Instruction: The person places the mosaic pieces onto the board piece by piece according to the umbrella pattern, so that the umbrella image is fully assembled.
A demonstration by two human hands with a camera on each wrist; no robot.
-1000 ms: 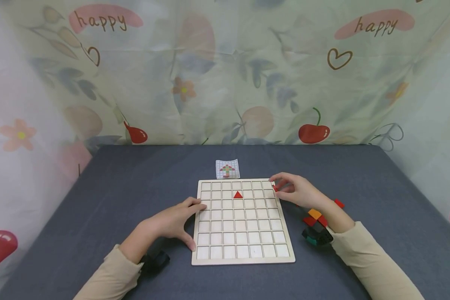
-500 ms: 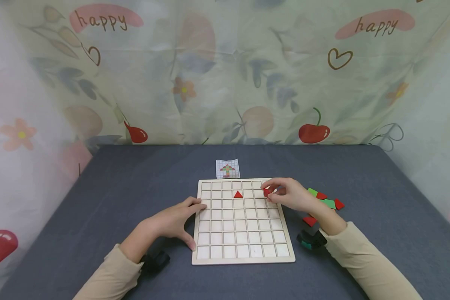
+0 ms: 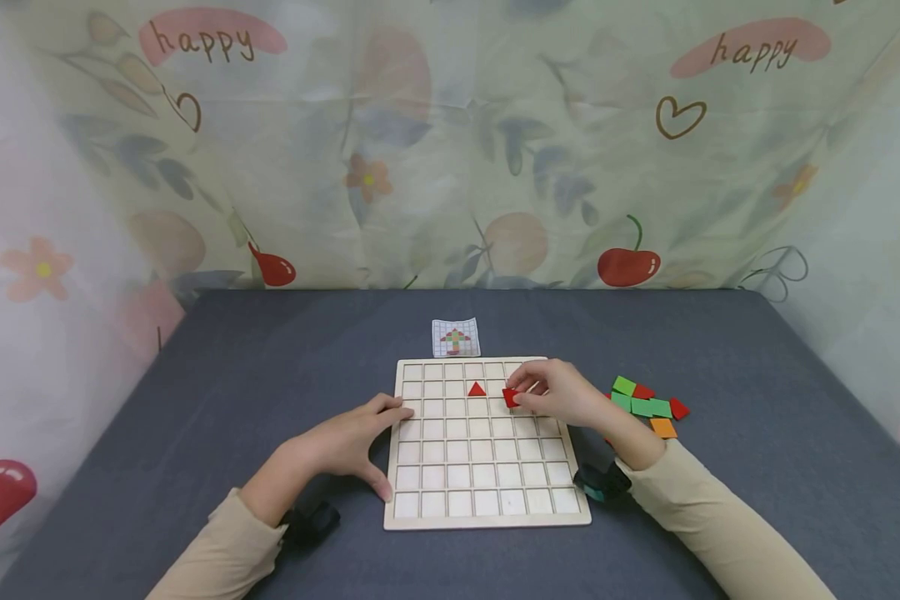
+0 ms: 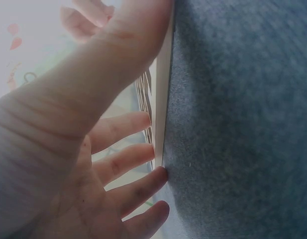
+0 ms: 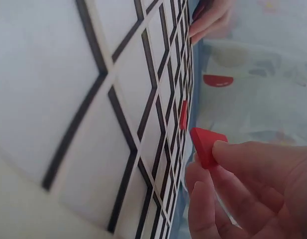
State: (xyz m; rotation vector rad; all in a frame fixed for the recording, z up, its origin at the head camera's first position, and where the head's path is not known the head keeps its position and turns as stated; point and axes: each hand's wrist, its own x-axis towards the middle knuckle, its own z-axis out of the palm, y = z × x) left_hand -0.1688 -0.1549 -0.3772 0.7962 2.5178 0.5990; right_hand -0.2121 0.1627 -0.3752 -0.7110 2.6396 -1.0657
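Observation:
A pale wooden grid board (image 3: 487, 523) lies on the dark cloth in the head view. My left hand (image 3: 348, 442) rests against its left edge, thumb and fingers spread. In the left wrist view those straight fingers (image 4: 131, 162) touch the board's side. Over the board's upper right part, my right hand (image 3: 562, 393) pinches a red tile (image 3: 510, 398) between thumb and fingers. The right wrist view shows this tile (image 5: 207, 144) tilted and raised off the grid; its full outline is partly covered by the thumb. A red triangle tile (image 3: 476, 389) sits in a second-row cell.
Behind the board lies a small card (image 3: 455, 337) printed with a coloured pattern on a grid. Loose green tiles (image 3: 641, 407), red tiles (image 3: 678, 408) and an orange tile (image 3: 663, 428) lie right of the board, some hidden by the right forearm. A patterned curtain (image 3: 450, 167) hangs behind the table.
My right hand has moved left from the board's upper right corner, carrying the red tile inward over the grid. More loose tiles have come into sight. The left hand stays put.

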